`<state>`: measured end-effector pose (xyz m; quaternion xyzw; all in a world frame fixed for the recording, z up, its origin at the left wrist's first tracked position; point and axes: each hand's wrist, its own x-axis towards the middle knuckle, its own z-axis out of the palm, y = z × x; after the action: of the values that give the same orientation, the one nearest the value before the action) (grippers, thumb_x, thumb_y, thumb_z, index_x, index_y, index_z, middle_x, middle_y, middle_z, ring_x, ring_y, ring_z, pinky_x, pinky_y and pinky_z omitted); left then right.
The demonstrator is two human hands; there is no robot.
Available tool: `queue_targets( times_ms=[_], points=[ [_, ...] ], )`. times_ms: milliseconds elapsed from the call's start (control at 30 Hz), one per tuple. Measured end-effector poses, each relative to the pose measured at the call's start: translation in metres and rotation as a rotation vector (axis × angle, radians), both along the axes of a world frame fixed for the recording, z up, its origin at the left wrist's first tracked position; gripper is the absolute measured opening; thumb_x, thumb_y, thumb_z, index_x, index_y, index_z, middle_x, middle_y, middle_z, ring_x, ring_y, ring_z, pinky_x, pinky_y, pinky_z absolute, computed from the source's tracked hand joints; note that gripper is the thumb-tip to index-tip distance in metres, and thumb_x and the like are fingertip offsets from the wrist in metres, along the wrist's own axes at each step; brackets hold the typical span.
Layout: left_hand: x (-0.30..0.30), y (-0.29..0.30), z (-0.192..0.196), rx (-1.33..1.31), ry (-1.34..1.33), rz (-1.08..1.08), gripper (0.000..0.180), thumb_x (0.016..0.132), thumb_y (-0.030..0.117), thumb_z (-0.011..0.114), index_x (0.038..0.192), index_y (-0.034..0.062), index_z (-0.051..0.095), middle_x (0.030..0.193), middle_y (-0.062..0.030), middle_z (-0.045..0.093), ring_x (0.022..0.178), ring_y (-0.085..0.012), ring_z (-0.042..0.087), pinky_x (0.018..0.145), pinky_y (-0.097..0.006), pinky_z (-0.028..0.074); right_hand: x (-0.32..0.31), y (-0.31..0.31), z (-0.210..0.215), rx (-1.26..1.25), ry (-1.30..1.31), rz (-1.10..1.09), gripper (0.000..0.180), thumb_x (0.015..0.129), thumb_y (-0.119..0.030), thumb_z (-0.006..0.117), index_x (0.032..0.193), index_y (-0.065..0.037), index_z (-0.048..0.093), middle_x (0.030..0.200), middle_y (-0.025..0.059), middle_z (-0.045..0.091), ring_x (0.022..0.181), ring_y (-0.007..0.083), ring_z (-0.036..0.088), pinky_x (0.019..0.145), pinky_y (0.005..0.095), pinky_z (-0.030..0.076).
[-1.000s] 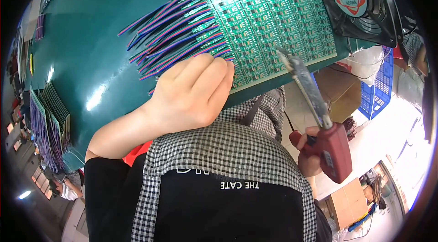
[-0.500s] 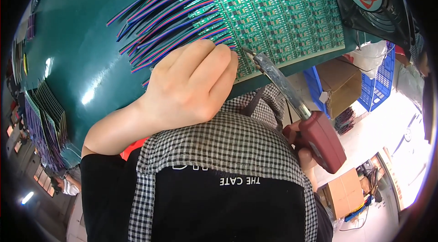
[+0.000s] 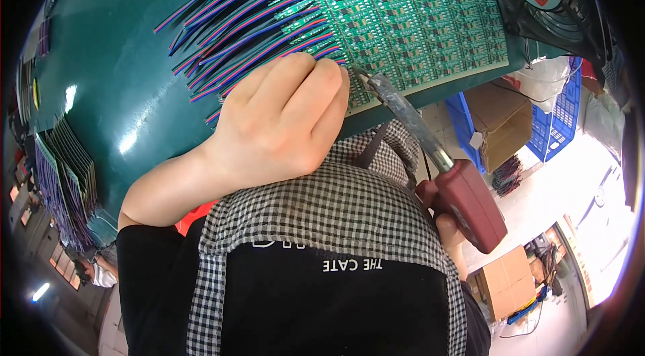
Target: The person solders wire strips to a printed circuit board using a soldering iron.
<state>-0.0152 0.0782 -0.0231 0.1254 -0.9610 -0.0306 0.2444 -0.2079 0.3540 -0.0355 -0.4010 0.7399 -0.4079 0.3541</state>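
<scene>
A panel of green circuit boards (image 3: 416, 27) lies on the table, with rows of thin red, blue and black wires (image 3: 248, 27) fanning out from its left edge. My left hand (image 3: 275, 117) is closed over the near wires at the panel's near left corner; what its fingertips pinch is hidden beneath it. My right hand (image 3: 447, 221), mostly hidden behind the handle, grips a soldering iron (image 3: 469, 205) with a dark red handle and a metal barrel. The iron slants up to the left, its tip close to the panel's near left corner, just beside my left fingers.
The green tabletop (image 3: 114, 67) stretches left, where wired boards (image 3: 64, 181) stand stacked. A black fan (image 3: 557, 7) is at the far right. Below the table's right side are a blue crate (image 3: 554, 131), a cardboard box (image 3: 500, 114) and a wire bundle (image 3: 507, 176). Another carton (image 3: 507, 282) sits lower right.
The soldering iron has shifted slightly left, its tip now a little closer to my left fingers. My left hand has moved very slightly up and left, still closed.
</scene>
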Motion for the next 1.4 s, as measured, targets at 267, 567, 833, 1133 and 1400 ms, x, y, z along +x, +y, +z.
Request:
queue_targets(
  times_ms=[267, 567, 833, 1133, 1400],
  points=[
    [0.001, 0.004, 0.004, 0.027, -0.06, 0.018, 0.029, 0.062, 0.005, 0.066, 0.089, -0.0036, 0.067, 0.086, -0.0098, 0.06, 0.074, -0.0226, 0.061, 0.062, -0.031, 0.052, 0.007, -0.022, 0.013, 0.012, -0.186, -0.072, 0.083, 0.071, -0.061, 0.075, 0.118, 0.004, 0.056, 0.078, 0.0043, 0.066, 0.065, 0.0144, 0.065, 0.061, 0.0264, 0.05],
    [-0.002, -0.001, -0.003, -0.025, 0.037, -0.017, 0.015, 0.064, 0.001, 0.066, 0.078, -0.0042, 0.063, 0.082, -0.0059, 0.053, 0.07, -0.0168, 0.054, 0.053, -0.025, 0.046, 0.012, -0.025, 0.015, 0.019, -0.291, -0.183, 0.088, 0.068, -0.063, 0.076, 0.121, 0.004, 0.055, 0.077, 0.0043, 0.066, 0.063, 0.0127, 0.064, 0.061, 0.0253, 0.05],
    [-0.001, 0.001, -0.002, -0.017, 0.062, -0.039, 0.015, 0.065, 0.0, 0.066, 0.079, -0.0049, 0.063, 0.08, -0.0061, 0.053, 0.069, -0.0165, 0.054, 0.052, -0.024, 0.046, 0.003, -0.005, 0.004, 0.034, -0.017, -0.02, 0.085, 0.071, -0.062, 0.074, 0.123, 0.003, 0.055, 0.096, 0.0119, 0.068, 0.078, 0.0244, 0.067, 0.071, 0.0332, 0.052],
    [-0.002, 0.003, -0.003, -0.059, 0.039, -0.012, 0.015, 0.065, 0.0, 0.065, 0.079, -0.0056, 0.063, 0.081, -0.0072, 0.054, 0.069, -0.0166, 0.054, 0.05, -0.023, 0.045, 0.006, 0.002, 0.001, 0.088, 0.162, 0.016, 0.084, 0.07, -0.062, 0.074, 0.123, 0.001, 0.056, 0.108, 0.014, 0.066, 0.09, 0.0305, 0.066, 0.078, 0.0378, 0.051],
    [-0.003, 0.005, -0.004, -0.053, 0.04, -0.006, 0.013, 0.065, -0.002, 0.065, 0.076, -0.0062, 0.061, 0.082, -0.0086, 0.054, 0.069, -0.0175, 0.053, 0.049, -0.023, 0.045, 0.006, 0.004, 0.0, 0.047, 0.039, -0.038, 0.081, 0.068, -0.057, 0.078, 0.121, 0.001, 0.057, 0.106, 0.0148, 0.066, 0.088, 0.0297, 0.066, 0.075, 0.0367, 0.051]
  ],
)
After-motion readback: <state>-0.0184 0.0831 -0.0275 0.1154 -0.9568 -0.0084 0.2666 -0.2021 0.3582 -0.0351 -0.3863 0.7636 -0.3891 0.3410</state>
